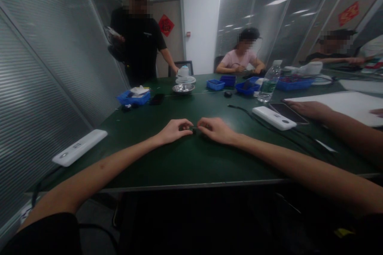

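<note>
Both of my hands meet over the middle of the green table (179, 167). My left hand (175, 130) curls inward, its thumb and fingers pinched near a tiny dark piece (194, 131). From the other side my right hand (216, 128) closes in a pinch on the same spot. A thin light line shows between the fingertips. The piece is too small and dim to name, and I cannot make out which hand grips it.
White power banks lie at left (80, 147) and right (273, 118), with cables. A metal bowl (183, 89), blue trays (215, 84) and a water bottle (269, 81) stand farther back. Another person's arm (329, 115) rests at right; a person (139, 44) stands behind the table.
</note>
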Motion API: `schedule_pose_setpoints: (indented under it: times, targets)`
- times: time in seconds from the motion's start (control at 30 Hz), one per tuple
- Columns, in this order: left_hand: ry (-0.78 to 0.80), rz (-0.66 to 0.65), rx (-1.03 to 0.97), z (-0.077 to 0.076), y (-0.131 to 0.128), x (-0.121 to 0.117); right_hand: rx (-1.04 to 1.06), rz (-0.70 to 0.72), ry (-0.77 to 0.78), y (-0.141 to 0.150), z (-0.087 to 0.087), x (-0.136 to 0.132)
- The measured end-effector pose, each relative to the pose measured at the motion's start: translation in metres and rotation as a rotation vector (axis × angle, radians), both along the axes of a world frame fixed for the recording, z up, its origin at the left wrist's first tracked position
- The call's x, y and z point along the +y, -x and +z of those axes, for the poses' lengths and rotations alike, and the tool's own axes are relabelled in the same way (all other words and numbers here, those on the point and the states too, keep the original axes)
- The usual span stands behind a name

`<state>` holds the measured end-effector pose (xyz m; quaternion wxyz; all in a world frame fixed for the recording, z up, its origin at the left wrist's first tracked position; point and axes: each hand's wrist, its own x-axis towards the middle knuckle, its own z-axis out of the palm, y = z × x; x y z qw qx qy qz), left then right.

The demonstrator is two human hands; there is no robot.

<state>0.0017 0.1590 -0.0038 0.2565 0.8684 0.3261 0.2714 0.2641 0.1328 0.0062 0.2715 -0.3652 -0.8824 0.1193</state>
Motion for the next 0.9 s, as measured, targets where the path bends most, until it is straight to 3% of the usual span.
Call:
schedule_pose_setpoints:
  times: [0.17,0.6,0.9]
  targets:
    - [-0.054,0.004,0.016,0.002,0.002,0.002,-0.054,0.001,-0.086,-0.003,0.000,0.000]
    - [-0.011,-0.169,-0.021,0.000,0.004,0.006,-0.275,0.061,-0.337,0.005,-0.001,-0.011]
    - [0.113,-0.298,0.061,0.005,0.007,0.011,-0.374,0.105,-0.419,0.011,0.003,-0.014]
